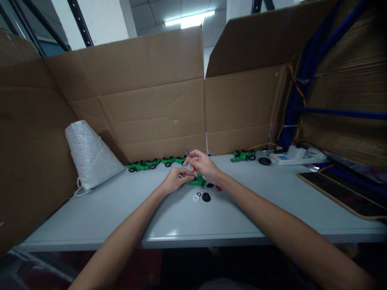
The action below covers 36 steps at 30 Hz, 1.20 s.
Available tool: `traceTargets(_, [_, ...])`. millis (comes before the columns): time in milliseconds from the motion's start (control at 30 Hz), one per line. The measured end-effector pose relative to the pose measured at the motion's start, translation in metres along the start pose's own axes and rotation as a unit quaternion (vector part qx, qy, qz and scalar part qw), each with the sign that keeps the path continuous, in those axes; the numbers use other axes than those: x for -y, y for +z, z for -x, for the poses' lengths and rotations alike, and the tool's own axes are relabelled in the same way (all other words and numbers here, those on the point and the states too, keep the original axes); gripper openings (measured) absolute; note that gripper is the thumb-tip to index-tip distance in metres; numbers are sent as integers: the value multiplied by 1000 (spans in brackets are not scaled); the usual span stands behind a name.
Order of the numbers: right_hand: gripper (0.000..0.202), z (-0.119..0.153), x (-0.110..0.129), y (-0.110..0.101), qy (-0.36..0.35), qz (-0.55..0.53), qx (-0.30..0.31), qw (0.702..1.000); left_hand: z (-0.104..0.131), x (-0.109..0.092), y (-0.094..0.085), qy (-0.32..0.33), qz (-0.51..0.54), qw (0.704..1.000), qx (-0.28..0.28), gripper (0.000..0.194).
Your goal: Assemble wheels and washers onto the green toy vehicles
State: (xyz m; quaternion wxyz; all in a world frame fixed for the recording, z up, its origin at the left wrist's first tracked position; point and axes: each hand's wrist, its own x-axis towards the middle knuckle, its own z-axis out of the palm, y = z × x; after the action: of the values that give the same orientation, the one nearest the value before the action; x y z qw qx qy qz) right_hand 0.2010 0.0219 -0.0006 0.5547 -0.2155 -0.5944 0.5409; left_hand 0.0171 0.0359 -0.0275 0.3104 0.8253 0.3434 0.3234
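Near the middle of the table, a green plastic toy vehicle body (198, 181) lies beneath my two hands. My left hand (177, 179) is closed, its fingertips pinching the body's upper side; the exact grip is partly hidden. My right hand (203, 164) is closed around a slim purple-handled screwdriver (188, 153), held upright above the body, its lower end hidden by fingers. Just in front lie a black wheel (206, 197), a white ring (196, 198) and a small black ring (198, 194). A red piece (218, 188) and a black piece (209, 185) sit by my right wrist.
Several green toy vehicles (142, 165) line the back left; another green toy (242, 156) stands back right beside black rings (264, 161). A white wrapped bundle (90, 155) leans at left. A power strip (298, 155) and dark board (344, 195) are right. Cardboard walls (151, 104) enclose the table.
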Motion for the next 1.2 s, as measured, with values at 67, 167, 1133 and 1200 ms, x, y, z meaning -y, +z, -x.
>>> traceTargets(67, [49, 1, 0, 0, 4, -11, 13, 1000, 0, 0, -1, 1, 0, 1000, 1, 41])
traceTargets(167, [45, 2, 1, -1, 5, -22, 27, 999, 0, -1, -2, 3, 3, 1000, 0, 42])
traceTargets(1133, [47, -2, 0, 4, -5, -28, 45, 999, 2, -18, -11, -9, -28, 999, 22, 47])
traceTargets(1200, [45, -2, 0, 4, -6, -22, 41, 999, 3, -19, -11, -9, -27, 999, 21, 46])
